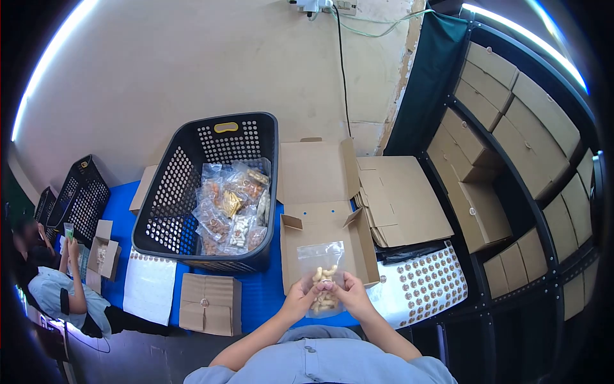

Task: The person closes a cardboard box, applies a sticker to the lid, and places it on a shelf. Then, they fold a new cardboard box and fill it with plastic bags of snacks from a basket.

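A clear plastic bag (325, 272) with pale, curved pieces inside is held upright over the front of an open cardboard box (326, 224). My left hand (302, 298) grips the bag's left side, and my right hand (353, 297) grips its right side. The thumbs meet at the middle of the bag, over a small round sticker that is partly hidden. To the left of the box, a black perforated basket (163, 198) holds several clear bags (230, 201) of mixed contents.
Flattened cardboard boxes (403, 198) lie right of the open box, behind a sheet of round stickers (432, 285). A closed box (210, 304) and a white sheet (148, 288) lie left. Shelves of boxes (531, 115) stand right. Another person (61, 291) works far left.
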{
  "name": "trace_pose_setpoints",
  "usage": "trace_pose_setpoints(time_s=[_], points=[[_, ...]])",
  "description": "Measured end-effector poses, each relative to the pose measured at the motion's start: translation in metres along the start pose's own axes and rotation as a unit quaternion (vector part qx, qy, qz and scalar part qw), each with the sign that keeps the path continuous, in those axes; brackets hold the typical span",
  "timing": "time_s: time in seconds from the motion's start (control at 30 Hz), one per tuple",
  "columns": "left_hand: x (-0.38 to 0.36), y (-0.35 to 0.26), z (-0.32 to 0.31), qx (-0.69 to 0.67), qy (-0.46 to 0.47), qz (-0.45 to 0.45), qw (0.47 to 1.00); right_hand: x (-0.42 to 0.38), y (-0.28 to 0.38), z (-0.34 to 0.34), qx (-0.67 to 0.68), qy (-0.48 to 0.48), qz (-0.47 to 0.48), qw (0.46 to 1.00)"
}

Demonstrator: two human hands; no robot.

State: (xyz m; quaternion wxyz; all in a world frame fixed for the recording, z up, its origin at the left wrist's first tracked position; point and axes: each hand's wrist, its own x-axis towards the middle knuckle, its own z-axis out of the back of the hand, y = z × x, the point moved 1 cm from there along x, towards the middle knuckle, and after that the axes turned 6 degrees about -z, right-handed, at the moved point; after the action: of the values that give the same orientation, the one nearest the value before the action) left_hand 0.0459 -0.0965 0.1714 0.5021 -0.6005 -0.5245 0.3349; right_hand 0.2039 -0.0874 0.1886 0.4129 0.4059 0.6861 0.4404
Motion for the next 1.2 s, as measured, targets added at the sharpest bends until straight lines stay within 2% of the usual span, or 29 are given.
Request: trace_pose_setpoints(time_s=[0.13, 0.2, 0.23, 0.3, 0.33, 0.4, 0.43, 0.5, 0.63, 0.7, 0.73, 0.8, 0.93, 1.0, 1.07, 1.1, 1.13, 1.2], points=[[-0.003, 0.005, 0.009, 0.028, 0.012, 0.021, 0.999, 0.005, -0.002, 0.009, 0.023, 0.049, -0.036, 0.998], [-0.003, 0.013, 0.016, 0.037, -0.007, 0.073, 0.997, 0.013, -0.01, 0.02, 0.11, 0.107, -0.071, 0.986], [-0.002, 0.01, 0.014, 0.038, -0.009, 0.074, 0.997, 0.015, -0.01, 0.021, 0.111, 0.109, -0.073, 0.985], [-0.001, -0.004, 0.007, -0.094, -0.049, 0.05, 0.993, 0.017, -0.003, 0.02, 0.155, 0.11, -0.105, 0.976], [0.002, -0.01, 0.007, -0.092, -0.051, 0.047, 0.993, 0.017, 0.005, 0.013, 0.154, 0.114, -0.104, 0.976], [0.006, -0.016, 0.005, -0.012, 0.005, 0.037, 0.999, 0.016, 0.019, 0.0, 0.069, 0.069, -0.041, 0.994], [0.007, -0.015, 0.006, -0.012, 0.006, 0.038, 0.999, 0.018, 0.018, 0.002, 0.07, 0.068, -0.041, 0.994], [0.007, -0.009, 0.009, 0.102, 0.04, 0.074, 0.991, 0.025, 0.008, 0.01, 0.048, 0.063, -0.03, 0.996], [0.01, 0.001, 0.013, 0.15, 0.066, 0.088, 0.983, 0.032, -0.005, 0.02, 0.061, 0.015, -0.021, 0.998], [0.007, 0.016, 0.013, 0.212, 0.13, 0.018, 0.968, 0.034, 0.001, 0.026, 0.117, -0.029, -0.001, 0.993], [0.005, 0.016, 0.009, 0.212, 0.127, 0.02, 0.969, 0.033, 0.0, 0.03, 0.118, -0.028, -0.003, 0.993], [0.007, 0.011, -0.002, 0.104, -0.01, -0.02, 0.994, 0.032, -0.001, 0.039, 0.008, -0.022, -0.017, 1.0], [0.018, 0.014, 0.017, 0.066, -0.022, -0.015, 0.997, 0.021, -0.002, 0.032, -0.03, 0.026, -0.02, 0.999], [0.021, 0.005, 0.018, 0.218, -0.025, -0.059, 0.974, 0.02, 0.001, 0.039, -0.037, 0.038, -0.006, 0.999], [0.023, 0.007, 0.014, 0.205, -0.039, -0.081, 0.975, 0.02, 0.003, 0.048, -0.091, 0.09, -0.003, 0.992], [0.022, 0.001, 0.011, 0.163, -0.05, -0.041, 0.985, 0.018, 0.008, 0.05, -0.091, 0.086, -0.002, 0.992], [0.021, -0.001, 0.01, 0.12, -0.061, -0.001, 0.991, 0.016, 0.017, 0.05, -0.124, 0.121, -0.001, 0.985], [0.021, 0.004, 0.014, 0.112, -0.054, -0.007, 0.992, 0.016, 0.021, 0.052, -0.158, 0.155, 0.002, 0.975]])
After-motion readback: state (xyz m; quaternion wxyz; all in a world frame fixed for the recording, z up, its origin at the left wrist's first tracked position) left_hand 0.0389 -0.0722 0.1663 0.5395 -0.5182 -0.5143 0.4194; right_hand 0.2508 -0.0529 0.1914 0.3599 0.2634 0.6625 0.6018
